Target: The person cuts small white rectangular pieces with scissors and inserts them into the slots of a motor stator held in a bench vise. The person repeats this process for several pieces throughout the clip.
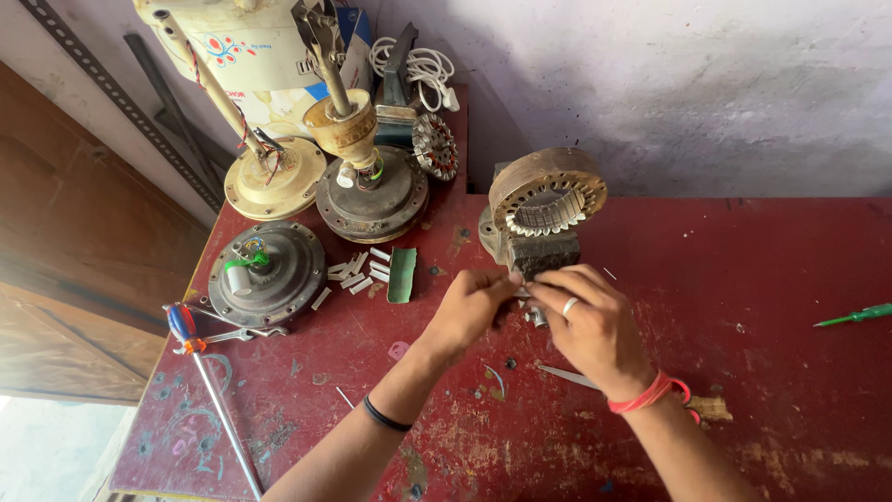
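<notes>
We have both hands at the foot of the stator ring, which stands on edge in a small vise at twelve o'clock from them. Our left hand and right hand pinch together over something small between the fingertips; what it is we cannot tell. If our grip loosens, it could drop among the white paper strips at nine o'clock.

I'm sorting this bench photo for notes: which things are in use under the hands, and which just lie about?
In use: left hand and right hand at a small metal part; ring-shaped slotted metal stator in a vise.

Lying about: green screwdriver, round grey motor housing, white cable coil.
</notes>
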